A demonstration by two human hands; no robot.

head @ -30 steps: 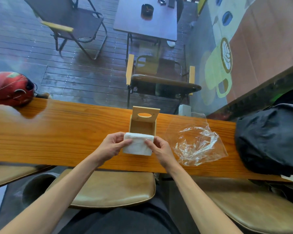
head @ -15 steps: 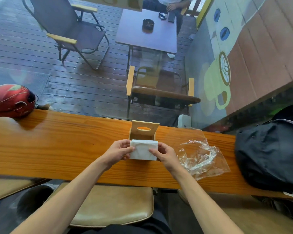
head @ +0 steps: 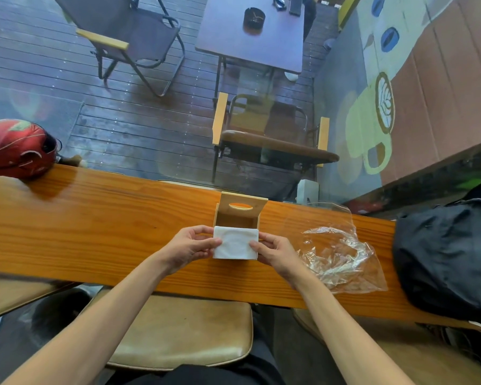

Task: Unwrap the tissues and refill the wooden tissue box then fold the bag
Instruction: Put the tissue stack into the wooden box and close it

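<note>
Head view: my left hand (head: pixel 188 247) and right hand (head: pixel 272 252) pinch the tissues (head: pixel 235 243) by the ends, at the box (head: pixel 238 215) mouth. I'd keep the stack square and slide it in level. Bag (head: pixel 342 254) lies beside, unfolded.

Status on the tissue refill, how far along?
Done: the unwrapping. The clear bag lies empty and crumpled on the counter. In hand: the left hand and right hand pinch the white tissue stack at the open front of the wooden tissue box, not fully inside. Left: seat the stack, then fold the bag.
</note>
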